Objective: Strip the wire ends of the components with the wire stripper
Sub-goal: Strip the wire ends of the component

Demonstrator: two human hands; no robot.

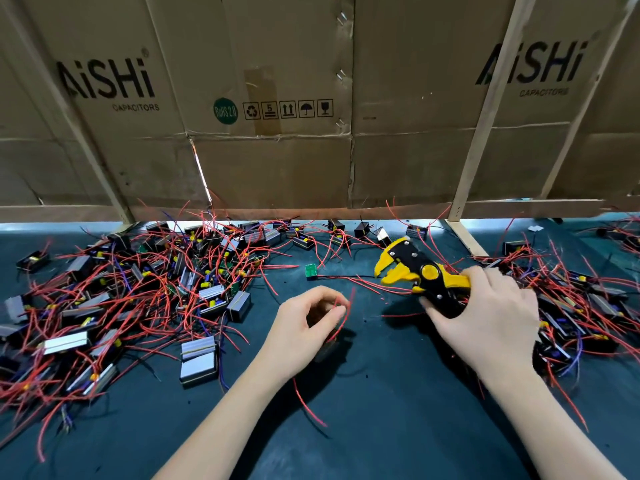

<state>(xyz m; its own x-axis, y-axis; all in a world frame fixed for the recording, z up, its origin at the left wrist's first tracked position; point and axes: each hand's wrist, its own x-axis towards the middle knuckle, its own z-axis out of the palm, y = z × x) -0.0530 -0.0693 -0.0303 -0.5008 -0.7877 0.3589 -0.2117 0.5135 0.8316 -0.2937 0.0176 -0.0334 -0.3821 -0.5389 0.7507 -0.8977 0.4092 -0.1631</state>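
Right of the frame's centre, the right hand (491,317) grips the handles of the yellow and black wire stripper (420,273), fingers curled round them, its jaws standing apart and pointing toward the upper left. Just left of centre, the left hand (304,327) pinches a red wire (348,306) between thumb and curled fingers; the part the wire belongs to is blurred under the hand. A big heap of components (138,289) with red wires fills the left of the dark worktop (398,410), a smaller heap (581,313) lies at the right edge, and cardboard sheets (277,161) stand behind.
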